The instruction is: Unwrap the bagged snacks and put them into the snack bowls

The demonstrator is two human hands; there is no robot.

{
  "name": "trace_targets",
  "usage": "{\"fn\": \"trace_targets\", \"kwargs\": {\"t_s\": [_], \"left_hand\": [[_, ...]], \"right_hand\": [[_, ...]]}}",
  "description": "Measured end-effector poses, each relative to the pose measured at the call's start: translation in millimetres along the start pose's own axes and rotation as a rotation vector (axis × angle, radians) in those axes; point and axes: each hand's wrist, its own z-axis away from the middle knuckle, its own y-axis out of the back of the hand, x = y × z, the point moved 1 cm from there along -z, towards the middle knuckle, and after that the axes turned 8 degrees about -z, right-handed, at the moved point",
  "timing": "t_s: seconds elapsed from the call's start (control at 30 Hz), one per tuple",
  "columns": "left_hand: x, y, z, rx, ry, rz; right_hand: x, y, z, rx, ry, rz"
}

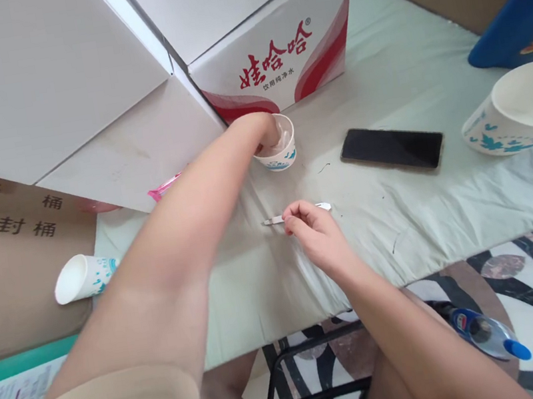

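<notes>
My left hand [263,134] reaches into a small white paper cup with blue print [284,155] that stands on the pale cloth-covered table [425,215]. The fingers are inside the cup and hidden, and something pale shows in it. My right hand [312,229] is nearer to me, its fingers pinched on a small white and silver tool [323,207] that lies level just above the cloth.
A black phone [391,148] lies right of the cup. A large white paper bowl [520,109] sits far right. White cartons [269,57] stand behind the cup. A paper cup [81,277] lies on its side at the left. A bottle [490,332] lies on the floor.
</notes>
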Motion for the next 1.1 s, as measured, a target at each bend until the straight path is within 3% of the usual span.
{"fn": "trace_targets", "kwargs": {"t_s": [0.1,0.27,0.33,0.43,0.5,0.6,0.7,0.77,0.83,0.93,1.1], "left_hand": [[-2.1,36.9,19.0,-0.078,0.046,-0.122],[-8.6,105.3,85.9,0.084,-0.077,-0.147],[-21.5,125.5,124.5,0.151,-0.045,-0.144],[-58.8,142.6,185.3,0.273,0.007,-0.163],[-92.3,143.6,222.1,0.343,0.03,-0.148],[-141.8,130.3,261.5,0.292,0.073,-0.068],[-176.7,108.6,276.9,0.104,0.097,0.028],[-190.6,95.4,276.8,0.006,0.103,0.079],[-199.7,85.3,272.7,-0.029,0.107,0.134],[-207.7,76.0,265.8,0.01,0.099,0.23],[-204.0,70.4,261.0,0.03,0.133,0.23]], "right_hand": [[-2.0,0.4,1.8,0.004,0.01,-0.012],[-2.4,4.6,2.9,0.025,0.049,-0.014],[0.9,7.8,4.3,0.066,0.078,0.02],[7.6,13.2,10.8,0.137,0.161,0.117],[9.4,16.5,16.3,0.178,0.253,0.236],[1.3,17.5,14.1,0.232,0.467,0.511],[-21.2,9.5,-16.4,0.192,0.693,0.811],[-39.6,2.3,-53.8,0.083,0.755,1.009],[-55.5,-1.1,-97.6,-0.024,0.715,1.199],[-66.0,2.5,-154.1,-0.209,0.586,1.356],[-53.1,16.9,-190.8,-0.31,0.424,1.413]]}}
